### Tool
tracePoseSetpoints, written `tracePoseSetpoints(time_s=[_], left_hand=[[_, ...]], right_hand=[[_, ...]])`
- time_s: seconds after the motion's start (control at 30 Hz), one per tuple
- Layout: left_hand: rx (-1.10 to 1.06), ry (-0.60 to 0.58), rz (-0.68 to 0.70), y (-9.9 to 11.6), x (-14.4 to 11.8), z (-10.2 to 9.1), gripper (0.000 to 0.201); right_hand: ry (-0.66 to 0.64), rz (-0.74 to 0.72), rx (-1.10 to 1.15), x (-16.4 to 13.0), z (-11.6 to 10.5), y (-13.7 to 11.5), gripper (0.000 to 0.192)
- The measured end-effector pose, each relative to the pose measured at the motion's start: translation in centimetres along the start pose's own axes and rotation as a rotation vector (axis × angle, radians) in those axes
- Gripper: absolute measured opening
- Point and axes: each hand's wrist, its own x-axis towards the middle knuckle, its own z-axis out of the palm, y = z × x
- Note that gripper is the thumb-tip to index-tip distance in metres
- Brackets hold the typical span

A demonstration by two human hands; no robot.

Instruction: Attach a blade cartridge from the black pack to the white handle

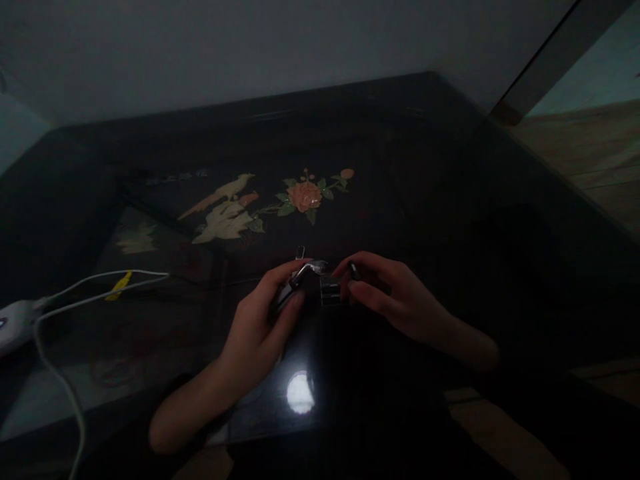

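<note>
My left hand (265, 313) is closed round the dark handle of what looks like a razor (304, 269). Its shiny curved metal neck and head point to the right. My right hand (387, 287) pinches a small dark piece (354, 271) between thumb and fingers, just right of the razor's head and apart from it. Below the fingertips sits a small clear case (330, 293) with dark bars inside, partly covered by my right fingers. Behind my left fingertips a small pale-edged object (300, 253) shows; its kind is unclear in the dim light.
A dark glossy table (430, 200) carries a flower (305, 197) and bird (225, 190) decoration. On the left lie a white power strip (17, 323) and white cable (65, 387) with a yellow tag (119, 285). A bright lamp reflection (301, 392) shows near the front.
</note>
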Motion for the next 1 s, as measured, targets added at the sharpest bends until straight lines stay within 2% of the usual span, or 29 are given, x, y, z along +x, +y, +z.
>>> tracePoseSetpoints(time_s=[0.1, 0.2, 0.33, 0.53, 0.8, 0.93, 1.0], left_hand=[[-0.100, -0.020, -0.131, 0.1, 0.1, 0.0, 0.020], [-0.291, -0.069, -0.268, 0.1, 0.1, 0.4, 0.017], [-0.449, -0.162, -0.299, 0.0, 0.3, 0.7, 0.018], [-0.241, -0.232, -0.234, -0.3, 1.0, 0.2, 0.014], [0.124, -0.180, 0.041, -1.0, 0.9, 0.2, 0.015], [0.126, -0.175, -0.034, -1.3, 0.6, 0.4, 0.028], [0.149, -0.183, -0.064, -1.4, 0.6, 0.4, 0.021]], right_hand=[[0.006, -0.006, -0.046, 0.0, 0.0, 0.0, 0.024], [-0.010, -0.036, -0.112, 0.0, 0.1, 0.1, 0.025], [-0.012, -0.089, -0.187, -0.2, 0.2, 0.4, 0.026], [0.011, -0.114, -0.221, -0.2, 0.0, 0.6, 0.027], [0.017, -0.098, -0.306, -0.1, 0.0, 0.7, 0.028], [0.017, -0.096, -0.329, -0.1, 0.1, 0.7, 0.030], [0.017, -0.088, -0.336, -0.1, 0.1, 0.6, 0.030]])
